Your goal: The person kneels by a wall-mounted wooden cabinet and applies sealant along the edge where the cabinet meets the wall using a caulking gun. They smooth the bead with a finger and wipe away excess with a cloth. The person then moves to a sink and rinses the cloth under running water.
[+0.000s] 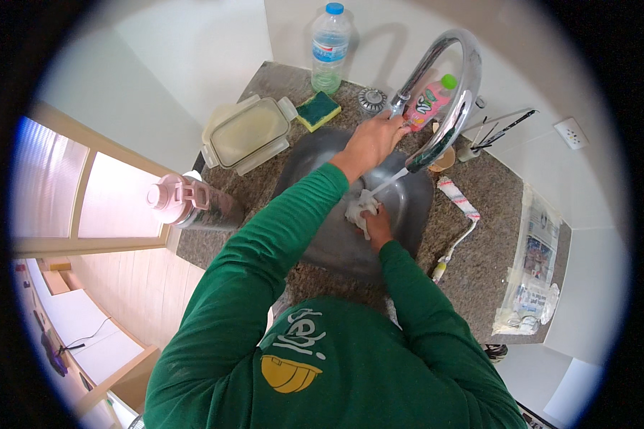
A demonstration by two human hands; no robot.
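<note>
My left hand (378,143) reaches across the sink to the base of the chrome faucet (469,93), its fingers closed at the handle, which they mostly hide. Low in the grey sink basin (315,232), my right hand (379,227) grips a crumpled wet white cloth (360,208). A stream of water (391,181) runs from the spout down beside the cloth. Past my left hand, a pink bottle with a green cap (429,102) stands behind the faucet.
Left of the sink are a yellow-green sponge (318,111), a clear lidded container (250,136) and a pink-lidded bottle (182,202). A blue-capped water bottle (329,50) stands behind. On the right lie a paint roller (458,199) and taped newspaper (540,247).
</note>
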